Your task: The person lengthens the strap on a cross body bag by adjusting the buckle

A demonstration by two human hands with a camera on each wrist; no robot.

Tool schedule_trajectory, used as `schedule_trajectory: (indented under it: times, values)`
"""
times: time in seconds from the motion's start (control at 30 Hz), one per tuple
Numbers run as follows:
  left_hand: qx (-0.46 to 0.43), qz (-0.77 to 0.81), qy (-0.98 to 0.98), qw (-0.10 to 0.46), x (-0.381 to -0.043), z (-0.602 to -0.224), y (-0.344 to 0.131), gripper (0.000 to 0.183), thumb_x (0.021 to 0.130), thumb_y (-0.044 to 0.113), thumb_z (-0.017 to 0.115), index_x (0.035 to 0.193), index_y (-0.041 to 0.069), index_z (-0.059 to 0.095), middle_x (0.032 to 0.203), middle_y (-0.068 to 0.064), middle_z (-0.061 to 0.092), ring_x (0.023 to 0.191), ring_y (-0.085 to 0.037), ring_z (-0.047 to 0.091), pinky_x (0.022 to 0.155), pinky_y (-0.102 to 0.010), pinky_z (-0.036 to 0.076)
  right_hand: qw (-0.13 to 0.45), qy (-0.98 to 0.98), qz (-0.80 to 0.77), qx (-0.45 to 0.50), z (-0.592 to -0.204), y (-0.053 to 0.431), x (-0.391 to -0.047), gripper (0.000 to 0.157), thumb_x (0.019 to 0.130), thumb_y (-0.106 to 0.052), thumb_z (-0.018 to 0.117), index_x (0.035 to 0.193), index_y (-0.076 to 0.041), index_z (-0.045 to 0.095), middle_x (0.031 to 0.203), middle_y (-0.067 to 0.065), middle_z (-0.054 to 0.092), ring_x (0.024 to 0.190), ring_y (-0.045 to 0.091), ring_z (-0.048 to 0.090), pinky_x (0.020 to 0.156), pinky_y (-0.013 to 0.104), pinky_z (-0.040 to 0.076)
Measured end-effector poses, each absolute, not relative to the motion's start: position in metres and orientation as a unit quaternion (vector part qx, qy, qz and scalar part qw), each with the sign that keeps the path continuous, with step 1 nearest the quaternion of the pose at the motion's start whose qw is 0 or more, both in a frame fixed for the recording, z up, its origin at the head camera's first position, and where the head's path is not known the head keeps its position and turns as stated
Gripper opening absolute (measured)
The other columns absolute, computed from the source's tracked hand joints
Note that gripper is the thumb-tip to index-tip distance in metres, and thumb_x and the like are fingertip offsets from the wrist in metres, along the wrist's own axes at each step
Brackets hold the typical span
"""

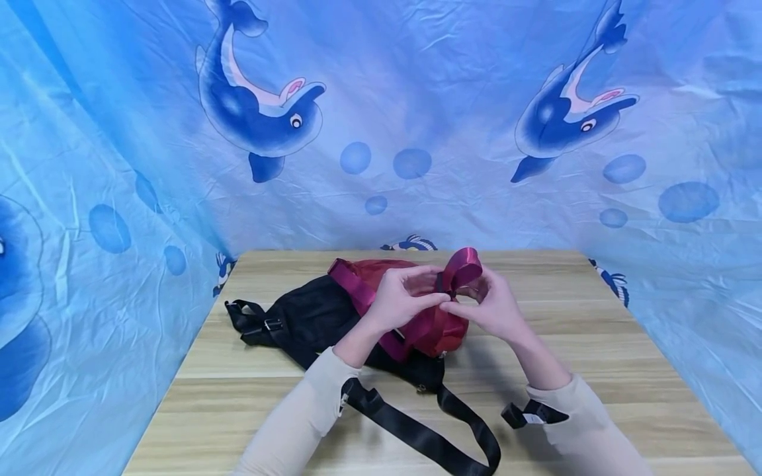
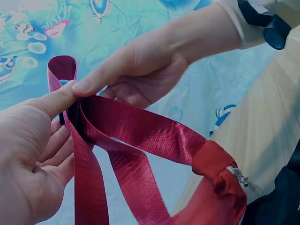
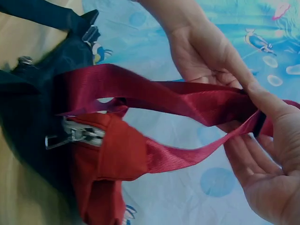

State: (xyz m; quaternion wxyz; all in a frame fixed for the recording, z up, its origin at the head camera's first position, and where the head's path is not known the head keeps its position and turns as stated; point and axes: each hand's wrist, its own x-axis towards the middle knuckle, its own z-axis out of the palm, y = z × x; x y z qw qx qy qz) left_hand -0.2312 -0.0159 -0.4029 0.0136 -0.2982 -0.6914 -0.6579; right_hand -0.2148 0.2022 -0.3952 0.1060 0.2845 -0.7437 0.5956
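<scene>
A crimson strap point(image 1: 460, 269) rises in a loop between my two hands, above a red bag point(image 1: 450, 336). My left hand point(image 1: 400, 301) pinches it from the left with thumb and fingers, near a dark slider. From the other side my right hand point(image 1: 491, 307) pinches the same part, the two thumb tips meeting there. In the left wrist view, lengths of the strap point(image 2: 140, 125) run from the hands down to the red bag's sewn end point(image 2: 208, 159). The right wrist view shows the black slider point(image 3: 258, 123) beside the right thumb, and a silver zipper point(image 3: 83, 135) on the red bag.
Under the red bag lies a black bag point(image 1: 312, 307) on the wooden table point(image 1: 595, 344). Its long black strap point(image 1: 417, 430) loops toward the front, below the forearms. A blue dolphin-print curtain point(image 1: 417, 79) surrounds the table's back and sides.
</scene>
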Motion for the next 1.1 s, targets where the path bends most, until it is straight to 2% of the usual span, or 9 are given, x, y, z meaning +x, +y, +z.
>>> schedule_trajectory:
  times: [0.2, 0.33, 0.47, 0.63, 0.73, 0.87, 0.97, 1.1]
  values:
    - [-0.278, -0.672, -0.686, 0.002, -0.230, -0.401, -0.020, 0.043, 0.092, 0.006, 0.084, 0.133, 0.003, 0.073, 0.125, -0.020, 0.078, 0.114, -0.029, 0.078, 0.099, -0.035, 0.063, 0.125, -0.723, 0.616, 0.287, -0.412, 0.204, -0.215, 0.049, 0.079, 0.018, 0.083, 0.123, 0.013, 0.062, 0.107, -0.004, 0.078, 0.096, 0.008, 0.077, 0.089, 0.023, 0.064]
    - [-0.273, -0.685, -0.675, 0.006, -0.231, -0.398, -0.021, 0.042, 0.092, 0.004, 0.083, 0.133, 0.002, 0.073, 0.123, -0.021, 0.078, 0.113, -0.029, 0.078, 0.099, -0.035, 0.063, 0.122, -0.741, 0.589, 0.299, -0.416, 0.207, -0.215, 0.047, 0.076, 0.020, 0.085, 0.117, 0.011, 0.063, 0.106, -0.002, 0.076, 0.097, 0.005, 0.076, 0.090, 0.022, 0.064]
    - [-0.298, -0.678, -0.672, -0.001, -0.232, -0.396, -0.020, 0.042, 0.092, 0.001, 0.082, 0.132, 0.000, 0.072, 0.122, -0.024, 0.077, 0.113, -0.030, 0.078, 0.100, -0.035, 0.063, 0.117, -0.760, 0.559, 0.310, -0.414, 0.203, -0.215, 0.043, 0.080, 0.012, 0.086, 0.118, 0.007, 0.066, 0.104, -0.002, 0.076, 0.099, 0.004, 0.076, 0.092, 0.020, 0.062]
    - [-0.289, -0.684, -0.670, 0.005, -0.233, -0.394, -0.023, 0.042, 0.091, 0.002, 0.082, 0.131, 0.000, 0.073, 0.122, -0.024, 0.077, 0.112, -0.030, 0.078, 0.099, -0.035, 0.064, 0.116, -0.791, 0.530, 0.284, -0.416, 0.205, -0.215, 0.023, 0.083, 0.006, 0.087, 0.096, -0.002, 0.070, 0.098, 0.007, 0.075, 0.091, 0.004, 0.075, 0.084, 0.018, 0.063]
    - [-0.281, -0.689, -0.668, 0.005, -0.234, -0.395, -0.026, 0.042, 0.090, 0.001, 0.083, 0.131, 0.000, 0.073, 0.123, -0.024, 0.077, 0.112, -0.029, 0.078, 0.098, -0.035, 0.064, 0.102, -0.801, 0.515, 0.288, -0.420, 0.209, -0.215, 0.028, 0.082, 0.004, 0.089, 0.085, -0.008, 0.063, 0.098, 0.010, 0.071, 0.090, 0.005, 0.071, 0.082, 0.018, 0.061]
    - [-0.309, -0.682, -0.663, -0.010, -0.234, -0.396, -0.023, 0.040, 0.090, -0.001, 0.083, 0.129, -0.002, 0.073, 0.121, -0.026, 0.077, 0.109, -0.024, 0.079, 0.099, -0.035, 0.064, 0.101, -0.775, 0.541, 0.311, -0.421, 0.206, -0.217, 0.032, 0.083, 0.008, 0.086, 0.078, -0.009, 0.058, 0.095, 0.003, 0.067, 0.090, 0.009, 0.067, 0.079, 0.021, 0.060]
    - [-0.315, -0.678, -0.664, -0.009, -0.234, -0.394, -0.023, 0.040, 0.090, 0.001, 0.083, 0.129, -0.001, 0.074, 0.121, -0.025, 0.077, 0.108, -0.022, 0.079, 0.099, -0.034, 0.064, 0.111, -0.760, 0.557, 0.316, -0.423, 0.204, -0.217, 0.027, 0.084, 0.011, 0.083, 0.078, -0.008, 0.064, 0.092, 0.003, 0.068, 0.086, 0.011, 0.068, 0.077, 0.022, 0.061]
    - [-0.284, -0.689, -0.667, 0.012, -0.234, -0.390, -0.031, 0.041, 0.090, 0.003, 0.084, 0.130, 0.003, 0.074, 0.122, -0.021, 0.078, 0.110, -0.026, 0.079, 0.096, -0.035, 0.064, 0.106, -0.792, 0.510, 0.318, -0.430, 0.214, -0.219, 0.022, 0.085, 0.002, 0.087, 0.081, -0.013, 0.071, 0.087, 0.006, 0.071, 0.075, 0.010, 0.068, 0.071, 0.021, 0.061]
